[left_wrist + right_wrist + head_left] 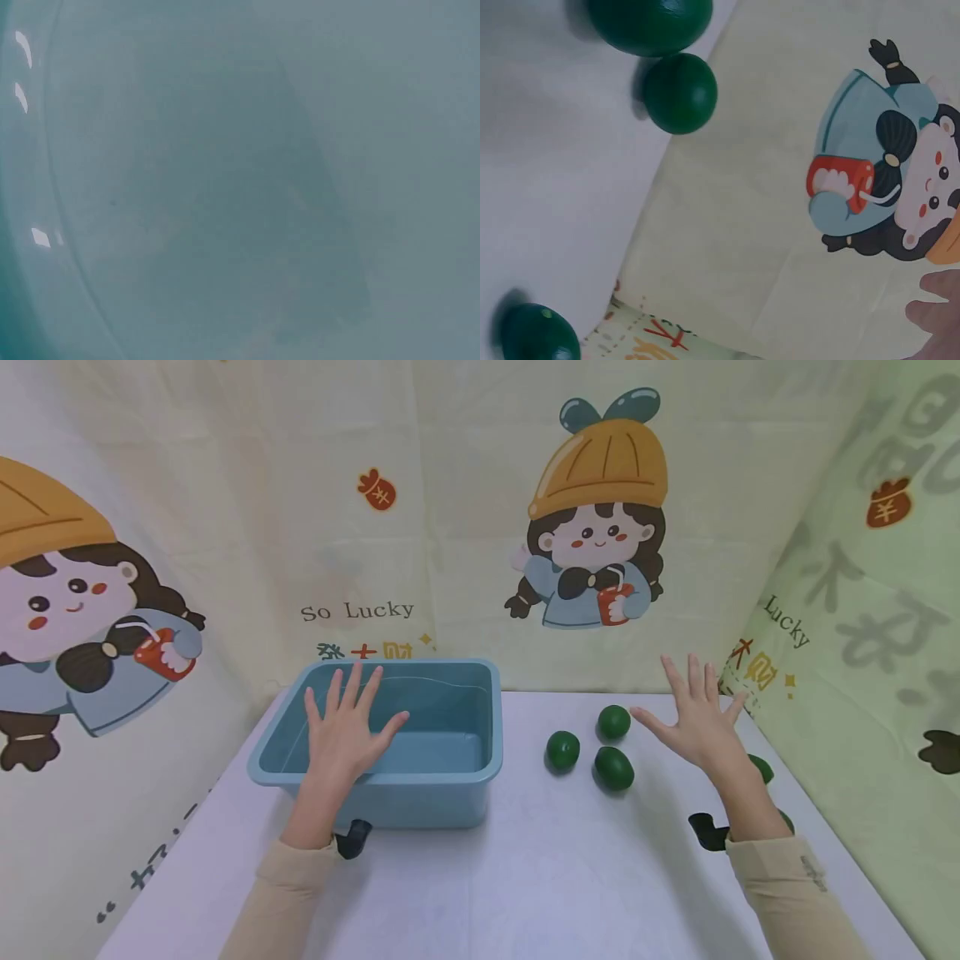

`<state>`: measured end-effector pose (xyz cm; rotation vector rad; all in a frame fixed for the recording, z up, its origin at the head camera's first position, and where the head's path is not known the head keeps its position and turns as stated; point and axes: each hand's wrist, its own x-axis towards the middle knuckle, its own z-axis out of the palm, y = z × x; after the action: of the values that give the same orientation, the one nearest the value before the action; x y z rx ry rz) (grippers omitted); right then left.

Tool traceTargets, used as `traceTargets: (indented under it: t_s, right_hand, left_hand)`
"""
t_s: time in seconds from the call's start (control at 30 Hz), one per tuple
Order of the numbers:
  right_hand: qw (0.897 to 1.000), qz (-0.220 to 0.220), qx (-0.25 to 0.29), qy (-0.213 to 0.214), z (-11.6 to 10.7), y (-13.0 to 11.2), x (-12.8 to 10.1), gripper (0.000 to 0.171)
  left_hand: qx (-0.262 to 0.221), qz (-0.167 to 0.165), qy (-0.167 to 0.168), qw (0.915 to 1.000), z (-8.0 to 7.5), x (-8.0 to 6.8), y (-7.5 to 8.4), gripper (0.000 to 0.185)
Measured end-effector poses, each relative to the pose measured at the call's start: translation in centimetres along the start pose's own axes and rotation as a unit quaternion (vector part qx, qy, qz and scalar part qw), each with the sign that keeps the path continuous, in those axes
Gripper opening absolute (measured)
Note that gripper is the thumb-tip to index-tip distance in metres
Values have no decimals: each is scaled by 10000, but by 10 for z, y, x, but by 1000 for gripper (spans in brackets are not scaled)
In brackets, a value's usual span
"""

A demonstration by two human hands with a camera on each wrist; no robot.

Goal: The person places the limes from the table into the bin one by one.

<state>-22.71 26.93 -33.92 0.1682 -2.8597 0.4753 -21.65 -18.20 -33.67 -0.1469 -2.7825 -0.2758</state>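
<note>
Head view. We hold our right hand [697, 722] flat above the white surface [525, 877], fingers [678, 681] straight and spread, gripping nothing. Three dark green, egg-shaped fruits [613, 767] lie on the surface just to its left, toward the thumb; the nearest has its long axis running obliquely. Our left hand [345, 731], likewise open with fingers apart, hovers over the rectangular light blue plastic tub [450, 793], well apart from the fruits. The right hand is plainly nearer.

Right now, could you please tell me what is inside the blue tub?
The blue tub shows only its bare floor and walls; no green fruit inside. The left hand, fingers spread, covers part of the near-left interior, so that patch stays unseen.
</note>
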Motion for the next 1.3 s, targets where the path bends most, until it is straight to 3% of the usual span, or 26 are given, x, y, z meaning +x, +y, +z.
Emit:
traceTargets:
  t_s: [0.23, 0.5, 0.93, 1.1, 1.3]
  right_hand:
    - [9986, -46, 181, 501, 14, 6, -4, 88]
    - [9957, -139, 364, 843, 37, 10, -6, 87]
    - [9986, 27, 128, 520, 67, 16, -10, 85]
    - [9989, -15, -30, 474, 75, 17, -12, 83]
    - [9995, 5, -175, 260, 81, 19, -14, 83]
  left_hand:
    - [-160, 425, 622, 9970, 1, -9, -2, 72]
    - [-354, 728, 1343, 9876, 3, -19, -6, 60]
    - [-508, 1477, 2771, 9481, 17, -33, -11, 60]
    - [-500, 1657, 2963, 9393, 20, -38, -12, 54]
    - [-427, 1719, 2997, 9375, 26, -43, -14, 55]
